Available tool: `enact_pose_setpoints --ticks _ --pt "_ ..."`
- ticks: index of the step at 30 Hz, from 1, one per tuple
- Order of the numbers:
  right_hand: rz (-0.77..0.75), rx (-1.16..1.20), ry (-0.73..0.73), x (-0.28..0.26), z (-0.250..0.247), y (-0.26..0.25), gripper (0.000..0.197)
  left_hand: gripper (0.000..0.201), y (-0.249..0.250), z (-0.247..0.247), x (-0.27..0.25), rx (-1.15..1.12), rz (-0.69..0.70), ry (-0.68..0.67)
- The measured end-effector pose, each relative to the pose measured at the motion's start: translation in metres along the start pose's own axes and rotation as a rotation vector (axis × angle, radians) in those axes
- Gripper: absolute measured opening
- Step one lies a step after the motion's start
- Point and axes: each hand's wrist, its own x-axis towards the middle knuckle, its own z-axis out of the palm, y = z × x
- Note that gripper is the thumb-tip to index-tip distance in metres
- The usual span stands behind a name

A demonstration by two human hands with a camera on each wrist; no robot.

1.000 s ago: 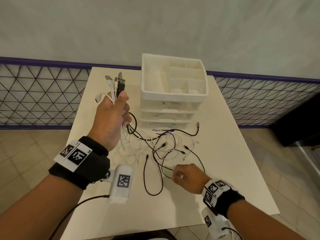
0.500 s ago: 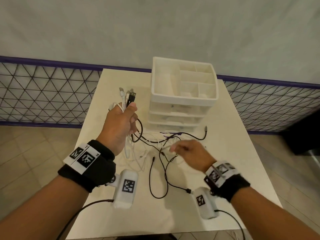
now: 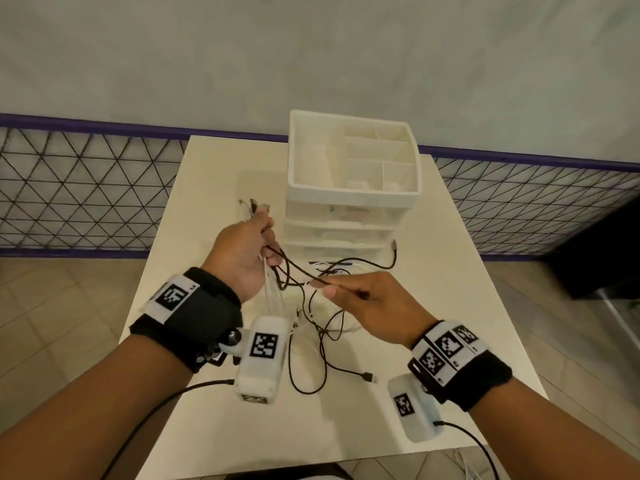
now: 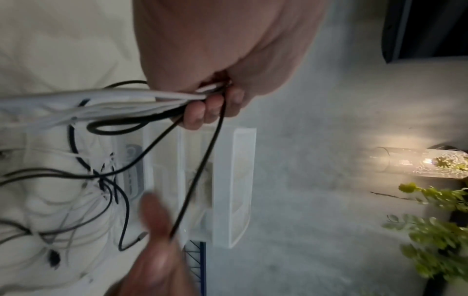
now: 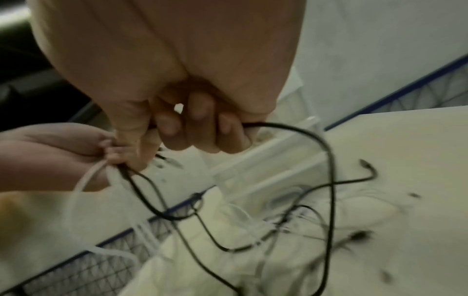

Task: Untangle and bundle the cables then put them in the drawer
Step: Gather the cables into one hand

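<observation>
My left hand (image 3: 247, 252) grips a bunch of white and black cables (image 4: 142, 104) above the table, their plugs (image 3: 252, 206) sticking up past the fingers. My right hand (image 3: 349, 292) is close beside it and pinches one black cable (image 5: 298, 130) that runs up into the left fist. The rest of the tangle (image 3: 318, 323) of black and white cables hangs down and lies on the white table (image 3: 433, 289). The white drawer unit (image 3: 349, 202) stands just behind the hands, its drawers closed.
An open tray with compartments (image 3: 381, 161) tops the drawer unit. One black plug (image 3: 369, 377) lies near the table's front. A wire mesh fence (image 3: 86, 188) and wall stand behind the table. A dark object (image 3: 606, 254) is on the floor at the right.
My right hand has risen from the table's front, taken a black cable and come up beside the left hand. The left hand has dropped a little and come nearer the drawer unit.
</observation>
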Motion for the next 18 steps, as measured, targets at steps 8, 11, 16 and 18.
enact_pose_setpoints --ticks 8,11,16,18 --pt "0.261 -0.205 0.407 -0.014 -0.033 0.099 0.02 0.016 0.018 -0.012 -0.003 -0.197 0.158 0.01" --pt "0.303 -0.369 0.555 -0.021 -0.024 0.116 0.044 0.019 0.021 -0.012 -0.003 -0.165 0.257 0.011" --pt "0.241 -0.66 0.633 -0.047 0.01 0.123 0.048 0.026 0.015 -0.013 -0.008 -0.058 0.367 0.023" --pt "0.239 -0.537 0.365 -0.054 0.032 0.124 0.031 0.027 0.008 -0.012 -0.01 0.021 0.386 0.008"
